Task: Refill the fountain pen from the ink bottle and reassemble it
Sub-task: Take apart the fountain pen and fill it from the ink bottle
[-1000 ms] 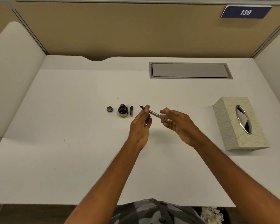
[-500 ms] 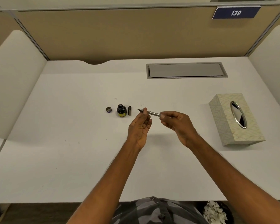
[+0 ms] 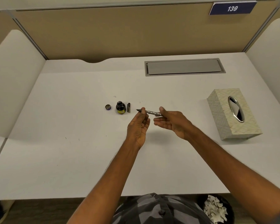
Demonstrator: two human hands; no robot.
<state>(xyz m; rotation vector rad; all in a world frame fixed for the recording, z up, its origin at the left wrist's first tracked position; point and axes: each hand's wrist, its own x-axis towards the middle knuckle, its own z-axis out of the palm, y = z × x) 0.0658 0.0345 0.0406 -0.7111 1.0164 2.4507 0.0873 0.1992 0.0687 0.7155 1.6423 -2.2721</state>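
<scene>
- Got the fountain pen (image 3: 149, 112) up off the white desk (image 3: 71, 151), lying roughly level between both hands, nib pointing left toward the ink bottle (image 3: 120, 108).
- My left hand (image 3: 138, 126) pinches the nib end with its fingertips.
- My right hand (image 3: 172, 121) grips the back end, palm turned up.
- Bottle's open; its cap (image 3: 108, 107) lies just left of it, a small dark pen piece (image 3: 128, 107) just right.
- Tissue box (image 3: 233, 113) sits way off right.
</scene>
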